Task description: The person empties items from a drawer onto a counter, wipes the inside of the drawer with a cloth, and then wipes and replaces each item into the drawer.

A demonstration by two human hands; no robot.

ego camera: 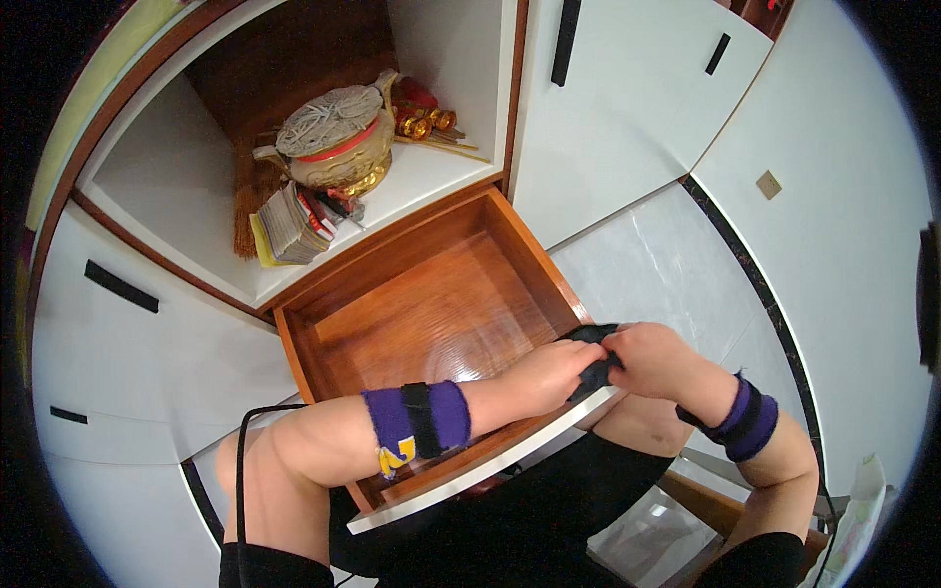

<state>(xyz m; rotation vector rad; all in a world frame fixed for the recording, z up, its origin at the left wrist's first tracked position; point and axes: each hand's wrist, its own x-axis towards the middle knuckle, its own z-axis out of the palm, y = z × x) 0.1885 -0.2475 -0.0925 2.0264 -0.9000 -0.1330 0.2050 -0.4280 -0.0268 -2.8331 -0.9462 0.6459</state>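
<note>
A pulled-out wooden drawer [434, 309] with a white front spans the space before me, its visible floor bare. Both hands meet at its right front corner. My left hand [555, 375] reaches across the drawer and grips a black cloth [594, 378]. From the right, my right hand [650, 360] pinches the same cloth between thumb and fingers. The cloth is bunched over the drawer's side edge, and part of it is hidden by my fingers. Each forearm wears a purple band with a black strap.
Above the drawer, an open shelf holds a gold incense burner [345, 162], a stack of paper [290, 224], incense sticks [253, 198] and small gold cups [430, 123]. White cabinet doors [625, 110] with black handles flank it. My legs are close under the drawer front. A cable runs beside my left arm.
</note>
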